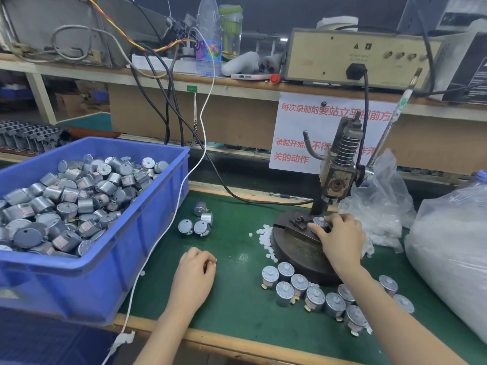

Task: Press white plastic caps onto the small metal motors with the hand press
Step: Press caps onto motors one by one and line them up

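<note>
**Head view: right hand holds a motor on the press base**

At the left, a blue plastic crate (pixel 158 214) with straight walls is heaped with short cylindrical metal motors (pixel 68 201), dull silver and lying in all directions. Beside it, on the green bench mat (pixel 237 299), four loose motors (pixel 196 223) lie close together. Nearer the bench edge the left hand (pixel 196 272) rests on the mat with its fingers curled in. White specks show at the fingertips, but I cannot tell if it pinches something. A scatter of small white plastic caps (pixel 266 239) lies against the dark round base (pixel 295 248) of the rusty hand press (pixel 338 169), which has a coil spring on its column. The right hand (pixel 340 238) closes thumb and fingers around one silver motor (pixel 320 222) that stands on this base under the ram. In front, a group of capped motors (pixel 313 293) stands close together, each with a white top. At the right, a clear plastic bag (pixel 448 246) is full of white pieces.
</note>
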`<action>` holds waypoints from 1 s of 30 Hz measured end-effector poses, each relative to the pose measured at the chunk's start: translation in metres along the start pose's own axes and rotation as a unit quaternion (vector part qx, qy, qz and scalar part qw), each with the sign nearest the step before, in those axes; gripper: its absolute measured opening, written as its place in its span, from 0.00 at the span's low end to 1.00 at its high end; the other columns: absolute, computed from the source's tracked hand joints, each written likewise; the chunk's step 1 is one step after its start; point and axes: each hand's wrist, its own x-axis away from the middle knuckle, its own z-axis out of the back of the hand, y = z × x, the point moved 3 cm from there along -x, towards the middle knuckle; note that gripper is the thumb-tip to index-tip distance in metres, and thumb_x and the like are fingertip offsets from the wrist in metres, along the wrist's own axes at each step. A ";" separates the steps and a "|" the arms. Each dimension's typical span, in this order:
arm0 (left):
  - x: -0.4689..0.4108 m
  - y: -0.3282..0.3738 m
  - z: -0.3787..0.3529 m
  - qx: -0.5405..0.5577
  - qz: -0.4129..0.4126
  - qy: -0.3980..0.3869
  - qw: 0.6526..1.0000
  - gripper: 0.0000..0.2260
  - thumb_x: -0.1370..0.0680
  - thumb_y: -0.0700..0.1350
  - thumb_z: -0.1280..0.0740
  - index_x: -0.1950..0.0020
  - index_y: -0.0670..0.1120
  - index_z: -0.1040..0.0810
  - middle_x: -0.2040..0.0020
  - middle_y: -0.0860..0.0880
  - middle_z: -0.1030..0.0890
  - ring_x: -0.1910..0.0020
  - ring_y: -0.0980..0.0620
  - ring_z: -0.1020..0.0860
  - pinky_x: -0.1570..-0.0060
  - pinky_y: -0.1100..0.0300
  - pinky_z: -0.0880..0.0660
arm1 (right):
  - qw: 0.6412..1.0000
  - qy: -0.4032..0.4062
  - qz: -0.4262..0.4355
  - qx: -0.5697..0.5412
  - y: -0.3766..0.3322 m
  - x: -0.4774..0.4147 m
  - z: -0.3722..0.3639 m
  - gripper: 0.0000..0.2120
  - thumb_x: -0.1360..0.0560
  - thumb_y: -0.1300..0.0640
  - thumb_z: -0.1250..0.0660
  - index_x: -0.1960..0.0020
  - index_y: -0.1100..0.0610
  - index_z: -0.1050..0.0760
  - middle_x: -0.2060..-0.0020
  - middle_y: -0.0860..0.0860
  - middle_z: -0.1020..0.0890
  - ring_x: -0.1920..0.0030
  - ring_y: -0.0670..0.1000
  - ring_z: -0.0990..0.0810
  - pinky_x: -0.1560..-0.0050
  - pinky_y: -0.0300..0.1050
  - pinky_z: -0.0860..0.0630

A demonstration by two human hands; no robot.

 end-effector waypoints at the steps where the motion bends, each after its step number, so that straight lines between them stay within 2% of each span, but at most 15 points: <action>1: 0.000 0.000 0.000 0.001 0.001 0.001 1.000 0.05 0.24 0.39 0.36 0.55 0.45 0.20 0.59 0.53 0.30 0.54 0.53 0.31 0.57 0.64 0.38 | 1.000 0.002 -0.001 0.000 0.000 0.000 -0.001 0.21 0.28 0.43 0.32 0.46 0.60 0.22 0.47 0.60 0.24 0.44 0.61 0.29 0.46 0.54 0.34; 4: 0.000 0.001 0.000 0.006 0.002 -0.001 1.000 0.05 0.24 0.39 0.36 0.55 0.45 0.20 0.58 0.52 0.29 0.53 0.52 0.31 0.58 0.63 0.37 | 1.000 0.002 -0.005 -0.014 0.001 0.001 -0.002 0.21 0.28 0.42 0.32 0.46 0.59 0.23 0.48 0.60 0.24 0.46 0.61 0.29 0.46 0.54 0.33; 7: 0.000 0.000 0.001 0.003 0.005 -0.005 1.000 0.05 0.24 0.39 0.36 0.55 0.45 0.21 0.58 0.54 0.29 0.53 0.52 0.31 0.58 0.64 0.38 | 0.998 -0.043 -0.005 -0.037 0.004 -0.003 -0.003 0.24 0.27 0.41 0.35 0.43 0.59 0.26 0.45 0.59 0.25 0.43 0.60 0.29 0.43 0.54 0.33; 10: 0.001 0.001 0.001 0.008 0.006 -0.009 1.000 0.05 0.24 0.39 0.36 0.55 0.45 0.21 0.59 0.55 0.30 0.54 0.52 0.30 0.58 0.65 0.38 | 0.976 -0.092 -0.056 -0.192 0.013 -0.008 0.001 0.29 0.24 0.39 0.41 0.35 0.61 0.30 0.41 0.59 0.25 0.40 0.60 0.28 0.38 0.56 0.31; 13: 0.000 0.001 0.001 0.007 0.004 -0.010 1.000 0.05 0.24 0.39 0.36 0.55 0.45 0.20 0.59 0.55 0.30 0.53 0.52 0.30 0.57 0.64 0.37 | 0.951 -0.035 -0.075 -0.297 0.020 -0.018 0.024 0.30 0.23 0.40 0.47 0.32 0.62 0.33 0.40 0.59 0.25 0.38 0.58 0.28 0.36 0.58 0.32; 15: 0.000 0.002 0.001 0.001 0.005 -0.014 1.000 0.05 0.24 0.38 0.36 0.55 0.45 0.21 0.58 0.54 0.30 0.53 0.52 0.30 0.57 0.63 0.36 | 0.937 0.015 -0.068 -0.341 0.019 -0.031 0.045 0.26 0.20 0.45 0.48 0.31 0.61 0.35 0.37 0.55 0.27 0.35 0.56 0.30 0.35 0.49 0.35; 16: 0.000 0.002 0.001 -0.003 0.005 -0.015 1.000 0.05 0.24 0.38 0.36 0.55 0.45 0.21 0.58 0.54 0.29 0.53 0.52 0.31 0.57 0.62 0.36 | 0.925 0.034 -0.069 -0.371 0.018 -0.040 0.055 0.24 0.19 0.46 0.48 0.31 0.60 0.36 0.37 0.54 0.28 0.34 0.54 0.31 0.38 0.43 0.37; 18: 0.000 0.002 0.001 -0.010 0.003 -0.013 1.000 0.05 0.24 0.38 0.37 0.55 0.44 0.21 0.58 0.53 0.29 0.53 0.52 0.31 0.58 0.62 0.36 | 0.903 0.048 -0.078 -0.419 0.010 -0.059 0.075 0.25 0.19 0.45 0.48 0.27 0.58 0.41 0.32 0.53 0.32 0.34 0.49 0.34 0.41 0.40 0.42; 20: 0.001 0.004 0.001 -0.014 0.001 -0.013 1.000 0.06 0.24 0.37 0.37 0.56 0.44 0.21 0.58 0.53 0.29 0.54 0.52 0.30 0.58 0.62 0.36 | 0.877 0.047 -0.093 -0.468 0.000 -0.079 0.090 0.27 0.20 0.46 0.46 0.26 0.57 0.44 0.29 0.52 0.35 0.32 0.47 0.36 0.40 0.40 0.42; 23: 0.001 0.005 0.002 -0.014 0.000 -0.016 1.000 0.07 0.24 0.37 0.37 0.58 0.48 0.24 0.59 0.54 0.30 0.54 0.52 0.31 0.59 0.62 0.37 | 0.837 0.037 -0.128 -0.531 -0.014 -0.101 0.105 0.23 0.21 0.52 0.42 0.29 0.58 0.38 0.32 0.52 0.31 0.34 0.50 0.32 0.38 0.44 0.36; 25: 0.001 0.006 0.002 -0.012 -0.002 -0.017 1.000 0.08 0.24 0.37 0.37 0.59 0.49 0.25 0.60 0.54 0.30 0.55 0.53 0.31 0.59 0.62 0.37 | 0.815 0.038 -0.139 -0.561 -0.024 -0.110 0.113 0.17 0.22 0.56 0.41 0.35 0.58 0.32 0.37 0.53 0.27 0.40 0.49 0.28 0.42 0.46 0.34; 28: 0.002 0.006 0.003 -0.013 0.000 -0.016 1.000 0.09 0.25 0.36 0.37 0.59 0.50 0.26 0.60 0.54 0.30 0.55 0.53 0.32 0.58 0.62 0.37 | 0.785 0.043 -0.144 -0.601 -0.028 -0.113 0.121 0.21 0.23 0.59 0.41 0.31 0.59 0.35 0.40 0.53 0.26 0.42 0.50 0.26 0.46 0.43 0.32; 30: 0.002 0.007 0.002 -0.017 0.003 -0.018 1.000 0.08 0.25 0.37 0.37 0.59 0.49 0.26 0.60 0.54 0.31 0.55 0.53 0.33 0.58 0.62 0.37 | 0.783 0.050 -0.121 -0.608 -0.026 -0.108 0.125 0.22 0.23 0.60 0.41 0.30 0.57 0.37 0.44 0.51 0.25 0.50 0.47 0.24 0.52 0.40 0.29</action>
